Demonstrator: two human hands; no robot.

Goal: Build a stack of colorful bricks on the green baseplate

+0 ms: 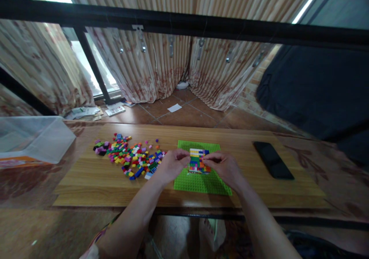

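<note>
A block of many-coloured toy bricks (197, 162) stands over the middle of a green studded baseplate (198, 186). White and yellow rows lie towards its far side, with blue, green, orange and red nearer me. At its left edge, my left hand (174, 163) is closed, thumb and fingers gripping the block. My right hand (226, 166) pinches at the block's right side; its fingertips are too small to show whether a single loose brick is between them. A spread heap of loose toy bricks (127, 153) lies left of the baseplate, partly behind my left hand.
A black phone (273, 160) lies on the wooden board (95, 190) at the right. At the far left stands a translucent plastic bin (54, 140). A dark metal bar (184, 24) crosses above, before striped curtains (150, 67). Papers (115, 109) lie on the tiled floor.
</note>
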